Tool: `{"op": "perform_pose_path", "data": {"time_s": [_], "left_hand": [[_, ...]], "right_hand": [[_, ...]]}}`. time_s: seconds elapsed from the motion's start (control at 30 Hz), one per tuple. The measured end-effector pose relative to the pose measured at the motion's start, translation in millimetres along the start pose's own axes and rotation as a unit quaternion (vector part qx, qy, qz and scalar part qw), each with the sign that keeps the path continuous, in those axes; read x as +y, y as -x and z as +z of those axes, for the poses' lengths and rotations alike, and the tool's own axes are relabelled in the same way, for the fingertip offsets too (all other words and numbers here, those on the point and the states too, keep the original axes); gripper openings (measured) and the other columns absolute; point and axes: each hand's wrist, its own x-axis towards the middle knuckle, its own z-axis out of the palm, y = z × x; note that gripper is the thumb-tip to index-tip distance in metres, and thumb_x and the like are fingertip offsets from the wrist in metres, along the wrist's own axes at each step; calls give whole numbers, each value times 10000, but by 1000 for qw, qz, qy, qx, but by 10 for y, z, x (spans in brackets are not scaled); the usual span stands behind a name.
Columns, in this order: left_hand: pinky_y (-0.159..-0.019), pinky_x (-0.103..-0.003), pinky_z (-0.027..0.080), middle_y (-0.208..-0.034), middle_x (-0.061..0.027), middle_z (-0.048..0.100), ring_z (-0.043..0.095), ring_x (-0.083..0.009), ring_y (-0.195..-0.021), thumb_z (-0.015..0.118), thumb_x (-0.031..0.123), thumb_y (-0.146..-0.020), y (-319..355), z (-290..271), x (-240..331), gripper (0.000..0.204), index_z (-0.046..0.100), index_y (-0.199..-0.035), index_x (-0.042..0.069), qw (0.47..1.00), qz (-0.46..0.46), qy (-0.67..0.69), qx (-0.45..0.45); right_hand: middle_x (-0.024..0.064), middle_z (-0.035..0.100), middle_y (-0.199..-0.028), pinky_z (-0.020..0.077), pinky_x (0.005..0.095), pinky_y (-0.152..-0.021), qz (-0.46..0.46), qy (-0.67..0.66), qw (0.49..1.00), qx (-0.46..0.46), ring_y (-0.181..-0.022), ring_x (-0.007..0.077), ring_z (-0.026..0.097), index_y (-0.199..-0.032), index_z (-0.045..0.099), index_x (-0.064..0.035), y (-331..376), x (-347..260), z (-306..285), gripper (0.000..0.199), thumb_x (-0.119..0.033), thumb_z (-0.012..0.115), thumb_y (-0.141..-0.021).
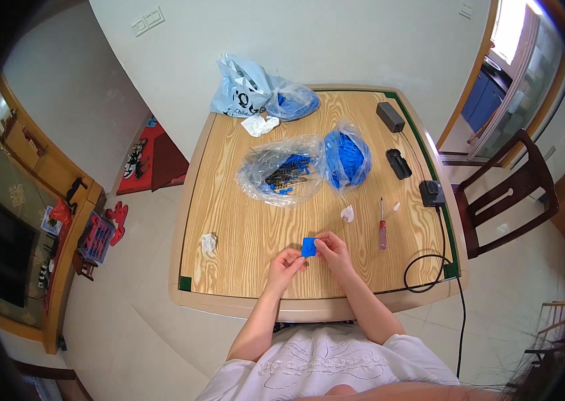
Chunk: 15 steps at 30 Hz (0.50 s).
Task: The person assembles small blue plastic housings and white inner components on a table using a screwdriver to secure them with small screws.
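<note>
Close to the table's front edge, both my hands hold one small flat blue plastic piece. My left hand pinches its lower left side, and my right hand grips its right side. A clear plastic bag beyond my hands lies open with dark and blue small parts in it. To its right stands another clear bag packed with blue pieces. A screwdriver with a reddish see-through handle lies right of my right hand, near a small white crumpled scrap.
Crumpled tissue lies at the left. At the back left are a light blue bag, a bag of blue pieces and white paper. Black devices and a looping cable line the right side. A wooden chair stands beyond.
</note>
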Motion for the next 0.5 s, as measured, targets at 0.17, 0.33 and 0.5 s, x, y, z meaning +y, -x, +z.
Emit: {"op": "perform_pose_path", "data": {"time_s": [0.17, 0.33, 0.5], "left_hand": [[-599, -224, 486, -765, -44, 646, 612, -101, -657, 611, -3, -857, -13, -28, -50, 79, 584, -924, 29, 1000, 16, -23, -7], [-594, -226, 489, -767, -46, 648, 614, -103, -651, 616, -8, -853, -16, -34, -72, 80, 578, -911, 32, 1000, 8, -19, -1], [-595, -234, 491, -750, -49, 643, 616, -109, -650, 612, 16, -864, -13, -31, -52, 48, 573, -888, 30, 1000, 9, -20, -3]], "right_hand": [[-21, 569, -766, 418, 195, -620, -29, 9, 1000, 1, -681, 46, 502, -914, 574, -40, 36, 20, 1, 66, -103, 592, -902], [-20, 584, -807, 434, 191, -648, -40, 36, 999, -7, -705, 45, 520, -941, 584, -42, 38, 31, -18, 72, -108, 579, -911], [-20, 568, -786, 423, 193, -655, -45, 35, 998, 10, -719, 48, 512, -950, 574, -26, 46, 20, 16, 75, -81, 584, -902]]}}
